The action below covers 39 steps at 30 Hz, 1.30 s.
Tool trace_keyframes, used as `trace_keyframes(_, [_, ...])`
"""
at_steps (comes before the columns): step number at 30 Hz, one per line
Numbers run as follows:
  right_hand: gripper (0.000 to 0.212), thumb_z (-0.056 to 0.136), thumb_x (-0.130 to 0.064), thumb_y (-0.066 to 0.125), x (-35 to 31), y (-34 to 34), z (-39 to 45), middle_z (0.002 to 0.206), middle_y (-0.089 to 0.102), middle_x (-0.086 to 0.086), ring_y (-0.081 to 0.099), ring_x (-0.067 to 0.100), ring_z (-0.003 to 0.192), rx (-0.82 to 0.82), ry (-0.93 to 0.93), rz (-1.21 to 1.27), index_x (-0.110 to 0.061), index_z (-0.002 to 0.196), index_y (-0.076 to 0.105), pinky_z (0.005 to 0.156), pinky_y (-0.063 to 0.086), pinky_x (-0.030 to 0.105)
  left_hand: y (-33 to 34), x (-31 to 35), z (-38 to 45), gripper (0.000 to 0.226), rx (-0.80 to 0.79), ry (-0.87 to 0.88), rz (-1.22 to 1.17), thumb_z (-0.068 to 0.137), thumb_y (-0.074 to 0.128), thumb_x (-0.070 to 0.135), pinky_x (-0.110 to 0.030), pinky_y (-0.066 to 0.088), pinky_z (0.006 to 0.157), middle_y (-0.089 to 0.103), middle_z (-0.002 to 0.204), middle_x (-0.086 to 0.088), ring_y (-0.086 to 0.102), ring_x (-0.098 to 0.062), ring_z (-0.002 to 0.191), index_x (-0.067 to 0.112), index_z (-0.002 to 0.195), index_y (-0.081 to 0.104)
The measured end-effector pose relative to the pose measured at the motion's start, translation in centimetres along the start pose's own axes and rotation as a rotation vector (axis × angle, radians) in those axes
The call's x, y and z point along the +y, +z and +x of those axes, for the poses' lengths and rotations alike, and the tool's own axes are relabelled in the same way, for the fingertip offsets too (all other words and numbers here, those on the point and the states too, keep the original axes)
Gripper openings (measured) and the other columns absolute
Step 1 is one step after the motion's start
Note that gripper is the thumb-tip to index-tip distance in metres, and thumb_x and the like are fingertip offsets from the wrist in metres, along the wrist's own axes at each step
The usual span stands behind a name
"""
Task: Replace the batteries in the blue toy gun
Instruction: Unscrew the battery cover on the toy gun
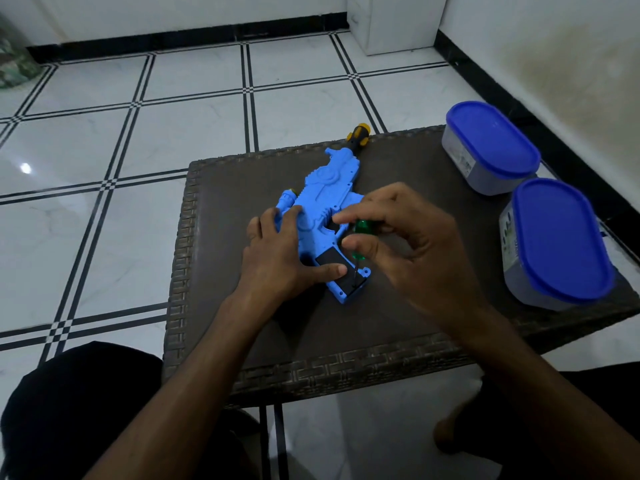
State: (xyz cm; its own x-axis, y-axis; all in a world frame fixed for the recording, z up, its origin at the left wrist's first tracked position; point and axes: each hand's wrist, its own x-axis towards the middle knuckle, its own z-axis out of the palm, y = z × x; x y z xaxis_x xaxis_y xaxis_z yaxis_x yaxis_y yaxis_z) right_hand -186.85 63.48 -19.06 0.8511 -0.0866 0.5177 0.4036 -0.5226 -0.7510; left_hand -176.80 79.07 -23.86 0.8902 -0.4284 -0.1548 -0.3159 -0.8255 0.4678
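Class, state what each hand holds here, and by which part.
Right hand pinches the green screwdriver by its handle. Left hand grips nothing; it presses flat on the blue toy gun.

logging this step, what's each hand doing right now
Left hand: open, fingers flat, pressing on the blue toy gun.
Right hand: pinching the green screwdriver, tip at the black battery cover.

The left hand [277,252] covers the middle of the blue toy gun [323,199], and the right hand [403,244] hides most of the green screwdriver [362,230] handle and the trigger area. The yellow-black screwdriver [358,136] is mostly hidden behind the gun's muzzle. The labels on the 2 blue-lidded containers [491,147] are too small to read. Whatever the screwdriver tip meets on the black battery cover [337,266] cannot be made out.
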Motion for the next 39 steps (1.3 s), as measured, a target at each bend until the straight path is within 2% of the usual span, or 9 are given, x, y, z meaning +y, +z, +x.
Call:
trace_keyframes(5, [0.028, 0.090, 0.006, 0.057, -0.26, -0.10, -0.06, 0.106, 0.068, 0.004, 0.067, 0.016, 0.103, -0.059, 0.047, 0.083, -0.005, 0.115, 0.063, 0.087, 0.055, 0.031, -0.06, 0.06, 0.03, 0.113, 0.000, -0.004, -0.005, 0.060, 0.073, 0.070, -0.046, 0.025, 0.114, 0.011, 0.156, -0.004, 0.004, -0.026, 0.145, 0.030, 0.151, 0.017])
trace_keyframes(12, [0.019, 0.079, -0.008, 0.078, 0.01, 0.19, 0.37, 0.093, 0.060, 0.006, 0.061, 0.017, 0.084, -0.002, 0.018, -0.024, -0.009, 0.096, 0.071, 0.076, 0.047, 0.020, -0.06, 0.08, 0.07, 0.112, 0.000, 0.002, -0.005, 0.061, 0.072, 0.069, -0.046, 0.026, 0.114, 0.012, 0.155, -0.005, 0.005, -0.026, 0.144, 0.029, 0.150, 0.018])
trace_keyframes(17, [0.036, 0.087, 0.010, 0.060, -0.50, -0.24, 0.65, 0.103, 0.068, 0.002, 0.066, 0.015, 0.102, -0.128, 0.096, 0.115, -0.006, 0.119, 0.060, 0.089, 0.052, 0.023, 0.05, 0.04, 0.10, 0.113, 0.002, 0.003, -0.001, 0.060, 0.072, 0.069, -0.047, 0.025, 0.114, 0.013, 0.155, -0.006, 0.006, -0.028, 0.144, 0.029, 0.150, 0.018])
trace_keyframes(20, [0.028, 0.085, 0.008, 0.061, -0.56, -0.22, 0.57, 0.106, 0.068, 0.001, 0.065, 0.016, 0.103, -0.130, 0.055, 0.058, -0.006, 0.109, 0.065, 0.087, 0.054, 0.031, 0.03, 0.02, 0.10, 0.111, 0.010, 0.005, 0.007, 0.060, 0.072, 0.069, -0.047, 0.025, 0.113, 0.014, 0.154, -0.006, 0.007, -0.028, 0.144, 0.030, 0.150, 0.019])
trace_keyframes(26, [0.020, 0.078, -0.008, 0.078, -0.38, -0.36, 0.65, 0.093, 0.058, 0.007, 0.060, 0.017, 0.083, -0.065, 0.019, -0.011, -0.011, 0.096, 0.073, 0.075, 0.049, 0.024, 0.03, -0.05, 0.12, 0.111, 0.004, 0.007, 0.000, 0.061, 0.071, 0.070, -0.048, 0.026, 0.114, 0.013, 0.155, -0.006, 0.006, -0.027, 0.144, 0.029, 0.150, 0.018])
trace_keyframes(30, [0.034, 0.085, 0.008, 0.063, -0.74, -0.51, 0.41, 0.101, 0.067, 0.000, 0.065, 0.016, 0.100, -0.140, 0.032, 0.052, -0.010, 0.114, 0.066, 0.087, 0.053, 0.030, 0.20, -0.11, 0.20, 0.114, 0.007, 0.006, 0.016, 0.060, 0.070, 0.072, -0.048, 0.026, 0.114, 0.013, 0.155, -0.006, 0.007, -0.028, 0.144, 0.029, 0.151, 0.016])
trace_keyframes(34, [0.028, 0.083, 0.006, 0.065, -0.74, -0.36, 0.25, 0.108, 0.066, -0.002, 0.064, 0.016, 0.105, -0.154, 0.038, 0.049, -0.008, 0.107, 0.067, 0.087, 0.053, 0.037, 0.09, -0.19, 0.19, 0.111, 0.001, 0.012, -0.006, 0.058, 0.067, 0.072, -0.050, 0.027, 0.113, 0.013, 0.154, -0.006, 0.007, -0.029, 0.144, 0.031, 0.149, 0.019])
trace_keyframes(37, [0.020, 0.078, -0.009, 0.078, -0.66, -0.37, 0.57, 0.100, 0.059, 0.005, 0.060, 0.014, 0.093, -0.095, 0.020, 0.006, -0.010, 0.097, 0.072, 0.079, 0.049, 0.023, 0.08, -0.20, 0.17, 0.111, -0.003, 0.010, -0.002, 0.059, 0.067, 0.071, -0.050, 0.028, 0.113, 0.013, 0.155, -0.006, 0.006, -0.029, 0.144, 0.030, 0.150, 0.018])
trace_keyframes(39, [0.016, 0.075, -0.013, 0.080, -0.58, -0.48, 0.78, 0.091, 0.056, 0.007, 0.060, 0.015, 0.083, -0.053, 0.011, -0.017, -0.010, 0.090, 0.074, 0.075, 0.050, 0.027, 0.14, -0.19, 0.14, 0.112, 0.003, 0.006, 0.002, 0.061, 0.070, 0.071, -0.050, 0.027, 0.113, 0.013, 0.155, -0.005, 0.006, -0.028, 0.144, 0.030, 0.150, 0.018])
